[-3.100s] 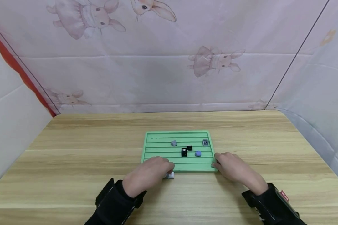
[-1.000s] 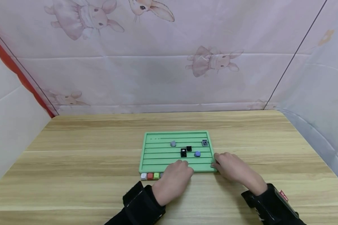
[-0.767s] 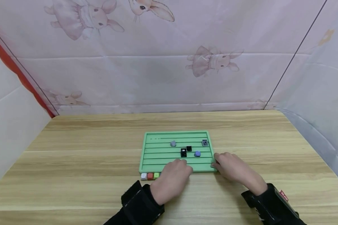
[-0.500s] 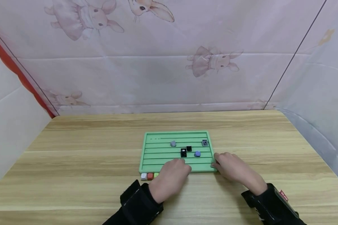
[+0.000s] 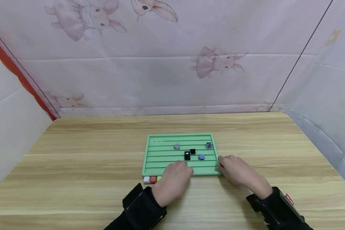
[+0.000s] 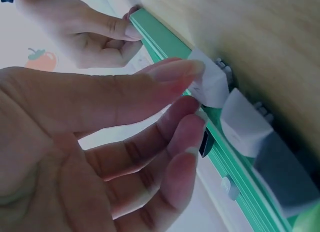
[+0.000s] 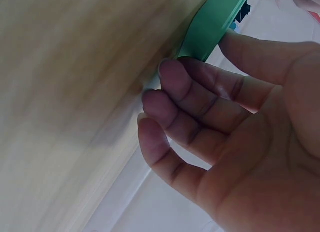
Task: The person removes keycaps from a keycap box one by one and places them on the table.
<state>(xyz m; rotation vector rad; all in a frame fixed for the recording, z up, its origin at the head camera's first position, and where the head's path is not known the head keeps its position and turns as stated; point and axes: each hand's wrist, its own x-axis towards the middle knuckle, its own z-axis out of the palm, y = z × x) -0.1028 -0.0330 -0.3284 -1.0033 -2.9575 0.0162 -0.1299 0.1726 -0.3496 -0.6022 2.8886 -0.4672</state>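
Observation:
A ridged green tray (image 5: 161, 159) lies on the table. A row of keycaps runs along its front edge: white (image 5: 147, 180), red (image 5: 153, 180) and a yellow-green keycap (image 5: 159, 178), partly hidden by my left hand (image 5: 173, 179). In the left wrist view, that hand pinches a white keycap (image 6: 212, 86) at the tray's edge between thumb and fingertips. Beside it in the row sit another white keycap (image 6: 242, 124) and a grey keycap (image 6: 285, 174). My right hand (image 5: 238, 171) grips the tray's front right corner, thumb on top of the rim (image 7: 212, 26).
On the tray lie two black keycaps (image 5: 187, 156), a blue-purple keycap (image 5: 201, 157), a grey keycap (image 5: 176, 146) and an upturned grey keycap (image 5: 209, 145). The wooden table (image 5: 74, 166) extends to a fabric backdrop (image 5: 161, 80) with rabbit prints.
Since the oldest frame my left hand has moved right along the row, uncovering its left keycaps. Over the last second it shifts slightly left. My right hand stays at the tray's corner.

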